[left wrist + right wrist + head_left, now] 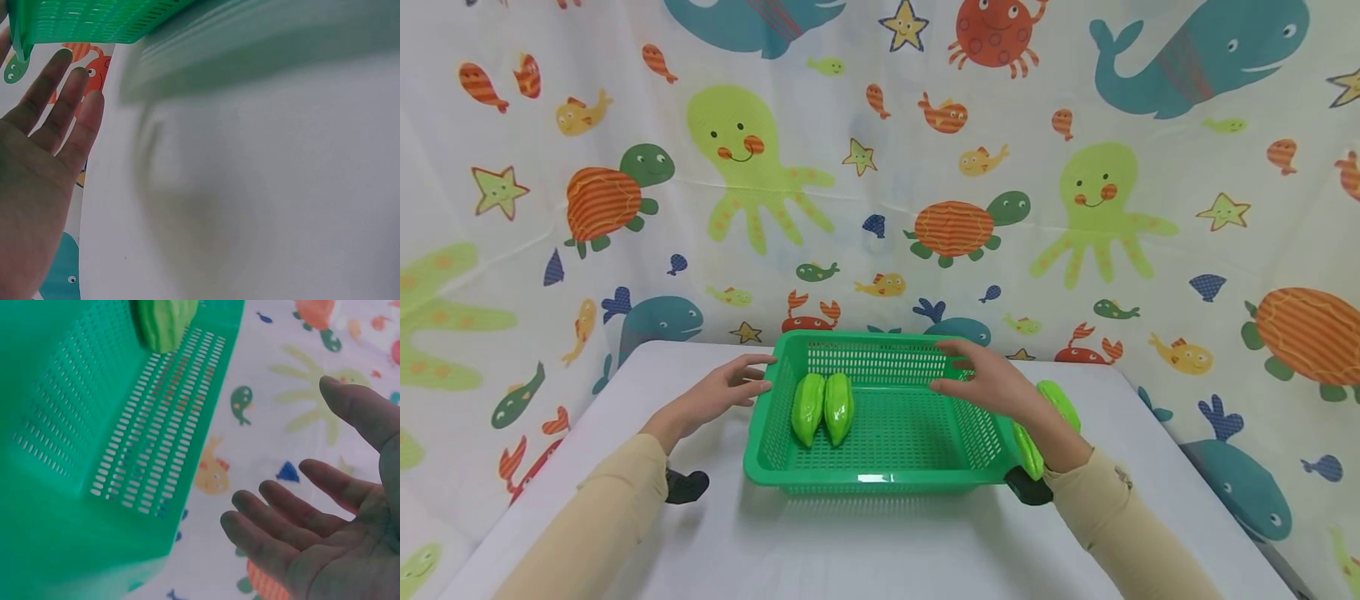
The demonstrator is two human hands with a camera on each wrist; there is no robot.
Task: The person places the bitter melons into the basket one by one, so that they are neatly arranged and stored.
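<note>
A green plastic basket (887, 477) with slotted walls stands in the middle of the white table. Two glossy, ridged, light green fruits (838, 408) with pointed ends lie side by side in its left part. My left hand (718, 392) is at the basket's left rim, fingers extended towards it; in the left wrist view its palm and spread fingers hold nothing. Over the right rim is my right hand (988, 379), thumb and fingers apart. The right wrist view shows that hand (337, 531) with an empty palm beside the basket wall (156, 437).
Right of the basket lie long, bumpy green vegetables (1060, 404), partly hidden behind my right forearm. A curtain (865, 67) printed with sea animals hangs behind the table (880, 558) and along both sides. Dark wrist devices (687, 487) sit below both wrists.
</note>
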